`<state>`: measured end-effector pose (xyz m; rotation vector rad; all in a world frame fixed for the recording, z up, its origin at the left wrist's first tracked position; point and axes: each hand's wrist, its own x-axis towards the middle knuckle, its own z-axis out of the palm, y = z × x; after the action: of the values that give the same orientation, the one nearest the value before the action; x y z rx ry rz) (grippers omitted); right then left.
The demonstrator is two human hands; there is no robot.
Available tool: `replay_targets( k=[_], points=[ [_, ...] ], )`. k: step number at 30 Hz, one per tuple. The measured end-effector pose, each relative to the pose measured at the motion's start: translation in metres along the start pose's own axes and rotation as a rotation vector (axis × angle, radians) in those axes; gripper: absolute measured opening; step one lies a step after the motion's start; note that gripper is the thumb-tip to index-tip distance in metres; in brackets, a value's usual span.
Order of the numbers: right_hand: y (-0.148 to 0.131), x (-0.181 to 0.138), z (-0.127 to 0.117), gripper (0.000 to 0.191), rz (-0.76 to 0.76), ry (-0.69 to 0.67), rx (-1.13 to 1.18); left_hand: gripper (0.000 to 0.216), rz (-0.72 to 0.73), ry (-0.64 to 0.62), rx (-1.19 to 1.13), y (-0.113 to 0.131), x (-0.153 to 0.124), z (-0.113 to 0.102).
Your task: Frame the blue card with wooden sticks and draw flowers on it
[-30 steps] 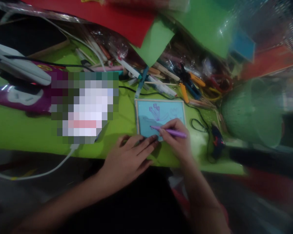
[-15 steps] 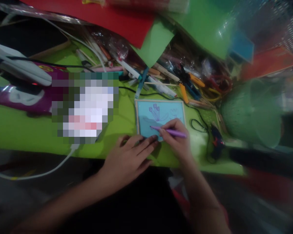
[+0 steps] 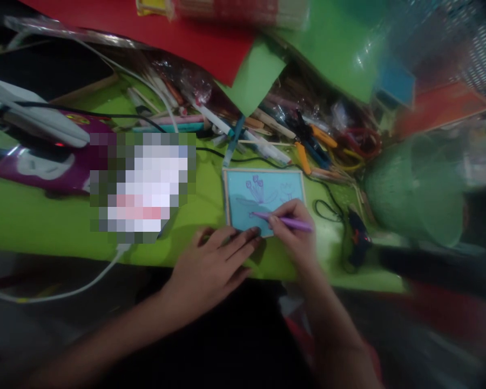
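A small light-blue board (image 3: 243, 189) in a thin wooden frame lies on the green tabletop (image 3: 190, 216). Purple line drawings of flowers with stems and leaves show on its surface. My right hand (image 3: 294, 232) grips a purple pen (image 3: 291, 222), whose tip meets the lower part of the board beside a small purple mark. Flat along the board's lower left edge rests my left hand (image 3: 221, 256), fingers stretched out and holding nothing.
A blurred-out lit device (image 3: 149, 183) with a white cable lies to the left, near a purple case (image 3: 36, 170). Behind the board are several markers, sticks and orange-handled tools (image 3: 303, 156). A green basket (image 3: 413, 189) and a dark glue gun (image 3: 356, 237) sit at right.
The pen tip has shifted slightly to the right on the board, along with my right hand. My left hand stays in place. The whole view has tilted a little.
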<state>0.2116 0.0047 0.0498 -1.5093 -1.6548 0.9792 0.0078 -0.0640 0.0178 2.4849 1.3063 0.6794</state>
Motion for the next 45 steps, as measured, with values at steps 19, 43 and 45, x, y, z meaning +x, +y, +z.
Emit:
replay_targets(
  k=[19,43,45],
  points=[
    [0.001,0.0009,-0.0007,0.014,-0.004,-0.007,0.016,0.038,0.012,0.024,-0.007,0.0001,0.0016,-0.0011],
    [0.0029,-0.0011,-0.0032,0.015,0.019,0.001,0.075,0.038,0.003,0.02,0.005,-0.0005,-0.0005,0.0007],
    [0.0036,-0.0018,-0.0034,0.015,0.025,-0.012,0.085,0.039,0.003,0.021,0.001,-0.0007,-0.0008,0.0008]
  ],
)
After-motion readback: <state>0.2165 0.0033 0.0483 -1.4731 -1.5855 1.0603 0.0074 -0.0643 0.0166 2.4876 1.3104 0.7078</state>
